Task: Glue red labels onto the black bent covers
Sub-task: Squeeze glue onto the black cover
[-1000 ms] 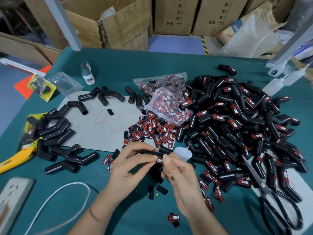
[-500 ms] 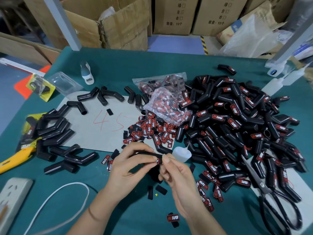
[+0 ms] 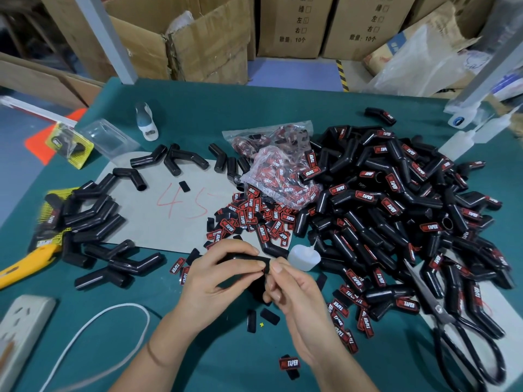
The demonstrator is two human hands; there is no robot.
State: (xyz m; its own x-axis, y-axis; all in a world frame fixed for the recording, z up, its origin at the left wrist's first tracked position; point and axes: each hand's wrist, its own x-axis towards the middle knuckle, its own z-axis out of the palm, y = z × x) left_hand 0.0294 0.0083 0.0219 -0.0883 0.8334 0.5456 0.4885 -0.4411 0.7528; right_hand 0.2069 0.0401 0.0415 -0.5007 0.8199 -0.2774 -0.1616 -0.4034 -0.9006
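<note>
L hand (image 3: 219,274) grips a black bent cover (image 3: 249,258) above the green table (image 3: 198,114), front-centre; R hand (image 3: 294,290) pinches its right end w/ thumb + fingers. Loose red labels (image 3: 254,215) lie just behind; labelled covers pile (image 3: 396,210) to the right.

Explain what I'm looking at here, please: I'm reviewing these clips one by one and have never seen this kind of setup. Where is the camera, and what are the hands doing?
There is no machine here. A person wears one wide-angle camera on the head, looking down at their own hands over a green table.

The left hand grips a black bent cover. The right hand pinches at its end, where a red label would go; the label itself is mostly hidden by the fingers.

On the table: a big pile of labelled covers at right, unlabelled covers at left, loose red labels in the middle on grey card, a small glue bottle beside the hands, scissors at right, and a yellow utility knife at left.
</note>
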